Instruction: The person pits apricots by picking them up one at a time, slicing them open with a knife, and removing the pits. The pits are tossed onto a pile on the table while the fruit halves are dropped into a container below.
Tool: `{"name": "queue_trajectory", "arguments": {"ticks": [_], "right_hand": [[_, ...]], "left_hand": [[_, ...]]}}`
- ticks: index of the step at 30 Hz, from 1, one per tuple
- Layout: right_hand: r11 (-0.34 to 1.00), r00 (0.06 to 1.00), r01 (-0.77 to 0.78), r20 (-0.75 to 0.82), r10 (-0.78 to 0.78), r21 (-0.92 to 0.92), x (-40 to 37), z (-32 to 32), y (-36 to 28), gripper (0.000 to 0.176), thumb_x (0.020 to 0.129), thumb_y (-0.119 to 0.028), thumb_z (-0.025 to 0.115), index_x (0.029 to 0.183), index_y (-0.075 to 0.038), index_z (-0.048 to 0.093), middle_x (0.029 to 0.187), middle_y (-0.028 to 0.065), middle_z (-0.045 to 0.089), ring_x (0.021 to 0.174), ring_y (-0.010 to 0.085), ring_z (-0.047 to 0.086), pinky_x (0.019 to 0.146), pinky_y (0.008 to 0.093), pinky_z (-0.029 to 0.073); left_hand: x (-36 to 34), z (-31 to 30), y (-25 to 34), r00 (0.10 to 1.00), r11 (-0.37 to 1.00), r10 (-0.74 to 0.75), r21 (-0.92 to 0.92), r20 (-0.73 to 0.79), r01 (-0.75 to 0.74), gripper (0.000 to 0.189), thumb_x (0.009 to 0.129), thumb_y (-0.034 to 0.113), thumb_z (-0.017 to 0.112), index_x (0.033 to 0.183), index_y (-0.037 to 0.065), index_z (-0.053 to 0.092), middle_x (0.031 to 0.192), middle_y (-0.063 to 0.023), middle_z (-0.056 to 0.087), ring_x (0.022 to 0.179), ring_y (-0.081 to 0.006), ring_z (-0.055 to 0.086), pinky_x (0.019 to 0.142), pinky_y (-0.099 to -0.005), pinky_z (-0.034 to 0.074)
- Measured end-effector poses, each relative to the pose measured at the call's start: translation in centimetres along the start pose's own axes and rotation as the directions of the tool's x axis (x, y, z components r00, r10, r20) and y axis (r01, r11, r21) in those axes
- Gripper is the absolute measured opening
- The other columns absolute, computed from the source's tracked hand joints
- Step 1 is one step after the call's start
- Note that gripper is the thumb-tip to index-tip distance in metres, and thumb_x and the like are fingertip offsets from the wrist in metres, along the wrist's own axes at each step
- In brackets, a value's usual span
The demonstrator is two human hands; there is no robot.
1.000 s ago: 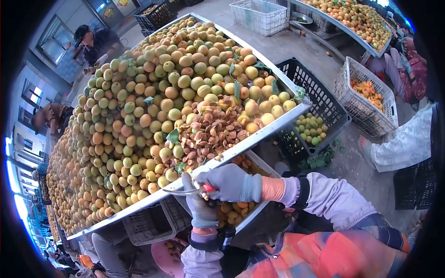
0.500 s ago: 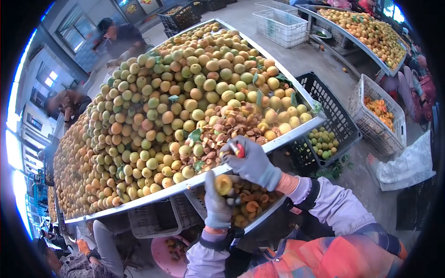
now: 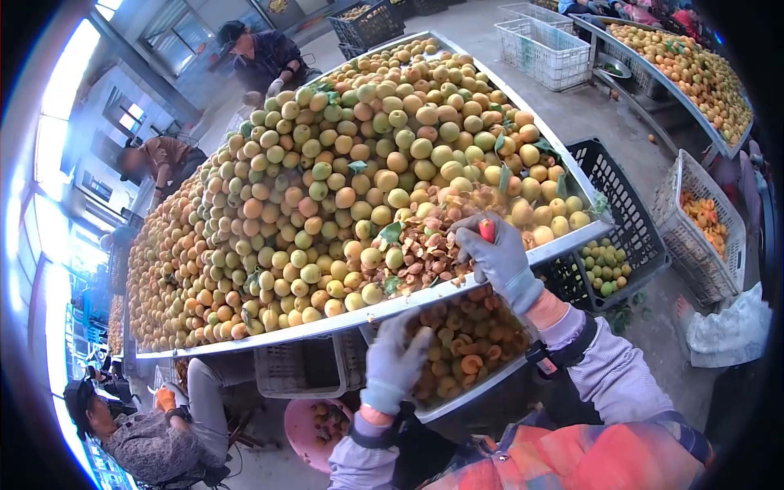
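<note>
My right hand (image 3: 500,257), in a grey glove, is closed around a small red-handled tool (image 3: 487,229) at the table's near edge, beside a heap of brown pits (image 3: 420,249). My left hand (image 3: 396,359), also gloved and slightly blurred, has its fingers apart with no fruit in it. It hangs over the left side of a crate of halved apricots (image 3: 469,335) below the table edge. Whole yellow-green and orange apricots (image 3: 310,196) are piled over the metal-rimmed table (image 3: 327,328) beyond both hands.
A black crate (image 3: 621,204) with green fruit stands right of the table, a white crate (image 3: 694,237) farther right. Below the table are a grey crate (image 3: 298,367) and a pink basin (image 3: 298,425). One person (image 3: 155,433) sits lower left; two others work across the table.
The halved apricot has left my left hand, whose fingers have spread. My right hand still holds the red tool. The view has shifted, so the table appears farther right.
</note>
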State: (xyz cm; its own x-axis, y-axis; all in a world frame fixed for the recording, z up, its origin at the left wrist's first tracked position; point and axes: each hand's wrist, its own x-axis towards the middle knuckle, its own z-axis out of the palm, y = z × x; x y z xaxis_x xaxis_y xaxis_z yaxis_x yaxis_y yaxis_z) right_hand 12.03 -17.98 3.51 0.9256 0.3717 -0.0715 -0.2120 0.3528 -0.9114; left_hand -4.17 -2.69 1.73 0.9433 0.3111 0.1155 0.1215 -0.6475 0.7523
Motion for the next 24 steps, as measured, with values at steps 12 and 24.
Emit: {"name": "queue_trajectory", "arguments": {"ticks": [12,24], "right_hand": [[0.997,0.994,-0.078,0.078,0.076,0.023,-0.4,0.0,-1.2,0.019,0.087,-0.019,0.062,0.100,-0.006,0.059,0.066,0.0015,0.058,0.042,0.0036,0.048,0.033,0.0169,0.036],[0.953,0.913,-0.238,0.292,0.285,-0.186,-2.6,1.5,-0.6,0.025,0.087,-0.028,0.060,0.093,-0.005,0.055,0.061,0.0030,0.056,0.041,0.0062,0.047,0.034,0.0195,0.035]], "left_hand": [[9.0,-10.7,-13.7,0.866,0.683,-0.189,0.571,-0.463,0.455,0.052,0.072,0.023,0.071,0.117,0.008,0.052,0.105,-0.0171,0.060,0.096,-0.0338,0.057,0.086,-0.0397,0.045],[8.8,-10.3,-12.7,0.830,0.918,-0.185,-0.395,-0.526,-0.045,0.035,0.081,-0.002,0.058,0.114,0.002,0.047,0.102,-0.0060,0.055,0.090,-0.0136,0.054,0.082,-0.0252,0.045]]}}
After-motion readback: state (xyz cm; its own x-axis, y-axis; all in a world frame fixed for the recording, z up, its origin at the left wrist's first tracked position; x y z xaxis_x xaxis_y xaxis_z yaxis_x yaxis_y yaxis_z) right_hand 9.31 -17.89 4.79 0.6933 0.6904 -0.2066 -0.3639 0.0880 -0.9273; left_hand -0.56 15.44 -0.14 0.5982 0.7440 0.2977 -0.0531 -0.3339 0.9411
